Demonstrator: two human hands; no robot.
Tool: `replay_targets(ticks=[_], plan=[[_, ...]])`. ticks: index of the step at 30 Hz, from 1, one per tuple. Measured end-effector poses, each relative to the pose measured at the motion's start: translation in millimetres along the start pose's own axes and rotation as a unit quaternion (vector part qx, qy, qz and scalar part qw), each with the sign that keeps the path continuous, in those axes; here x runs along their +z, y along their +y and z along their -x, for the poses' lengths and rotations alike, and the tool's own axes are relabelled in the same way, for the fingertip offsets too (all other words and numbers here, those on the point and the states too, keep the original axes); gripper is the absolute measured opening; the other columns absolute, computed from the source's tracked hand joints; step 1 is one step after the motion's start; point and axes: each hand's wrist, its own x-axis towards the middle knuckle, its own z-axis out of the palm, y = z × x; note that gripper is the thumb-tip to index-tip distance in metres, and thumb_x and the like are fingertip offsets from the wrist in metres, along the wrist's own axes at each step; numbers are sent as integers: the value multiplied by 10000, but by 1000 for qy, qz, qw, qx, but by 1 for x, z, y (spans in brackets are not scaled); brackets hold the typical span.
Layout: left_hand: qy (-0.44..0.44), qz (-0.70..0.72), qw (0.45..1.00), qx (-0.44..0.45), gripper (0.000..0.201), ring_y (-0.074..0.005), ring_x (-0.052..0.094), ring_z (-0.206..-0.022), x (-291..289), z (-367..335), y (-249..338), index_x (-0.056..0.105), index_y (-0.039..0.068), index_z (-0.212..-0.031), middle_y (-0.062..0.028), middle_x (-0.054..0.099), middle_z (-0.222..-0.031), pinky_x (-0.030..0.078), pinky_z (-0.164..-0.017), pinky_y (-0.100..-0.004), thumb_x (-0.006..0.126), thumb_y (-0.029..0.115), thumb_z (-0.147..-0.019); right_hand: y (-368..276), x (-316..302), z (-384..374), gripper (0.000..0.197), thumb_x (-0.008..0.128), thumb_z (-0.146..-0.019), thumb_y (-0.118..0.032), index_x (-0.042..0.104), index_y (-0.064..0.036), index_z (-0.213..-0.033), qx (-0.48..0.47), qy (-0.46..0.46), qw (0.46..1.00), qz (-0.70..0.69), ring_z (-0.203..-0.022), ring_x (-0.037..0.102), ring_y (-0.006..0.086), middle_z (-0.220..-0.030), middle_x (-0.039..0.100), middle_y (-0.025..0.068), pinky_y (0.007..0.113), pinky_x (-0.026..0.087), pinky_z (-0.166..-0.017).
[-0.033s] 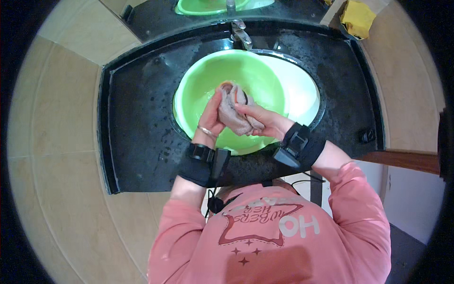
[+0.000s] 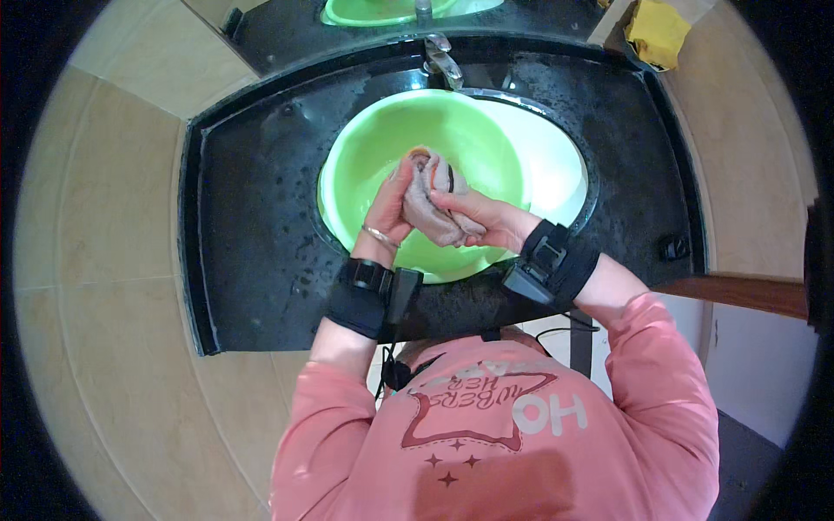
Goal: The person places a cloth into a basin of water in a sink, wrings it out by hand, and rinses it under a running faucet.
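Note:
Over the bright green basin (image 2: 343, 148), both my hands hold a bunched greyish-pink cloth (image 2: 426, 213) with a black stripe and orange trim. My left hand (image 2: 388, 208) is wrapped round its left side, its thumb and fingers pressed against the fabric. From the right, my right hand (image 2: 495, 221) grips the cloth, thumb on top and fingers partly hidden beneath it. The folded bundle hides much of the left fingers too. The basin sits in a white oval sink (image 2: 560, 169) and overlaps its left part.
A chrome faucet (image 2: 443, 62) stands behind the basin on the black countertop (image 2: 252, 217). At the back right lies a yellow crumpled packet (image 2: 658, 35). A small black object (image 2: 673, 248) rests near the counter's right edge. A mirror behind reflects the basin.

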Motion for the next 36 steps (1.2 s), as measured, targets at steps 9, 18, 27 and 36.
replay_targets(ticks=[9, 18, 27, 36], plan=[[94, -208, 973, -20, 257, -168, 592, -805, -19, -41, -5, 567, 12, -1002, -74, 602, -926, 504, -707, -310, 621, 185, -819, -1, -33, -28, 349, 716, -690, -229, 535, -82, -950, -69, -37, 961, 266, -570, 496, 78, -698, 520, -17, 212, 375, -460], [216, -394, 893, 0, 143, -170, 579, -714, -22, -56, -14, 599, 4, -858, -63, 598, -816, 486, -616, -304, 567, 90, -748, 0, -22, -37, 294, 675, -618, -205, 587, -28, -835, -146, 123, 729, 657, -711, 586, 344, -782, 615, 166, 416, 472, -648], [263, -250, 930, 62, 286, -179, 608, -722, -5, -34, -17, 598, -19, -969, -98, 632, -876, 498, -627, -300, 672, 164, -762, -2, -30, -29, 621, 717, -643, -311, 494, 25, -1115, -208, 163, 649, 713, -878, 586, 376, -1021, 564, 235, 401, 485, -746], [112, -162, 970, 142, 282, -152, 589, -844, 6, -12, -1, 558, 10, -1101, -90, 587, -997, 510, -727, -275, 598, 94, -835, -8, -44, -13, 741, 489, -802, -622, 394, -61, -1278, 34, -18, 999, 2, -854, 623, 259, -1114, 560, 188, 291, 527, -572]])
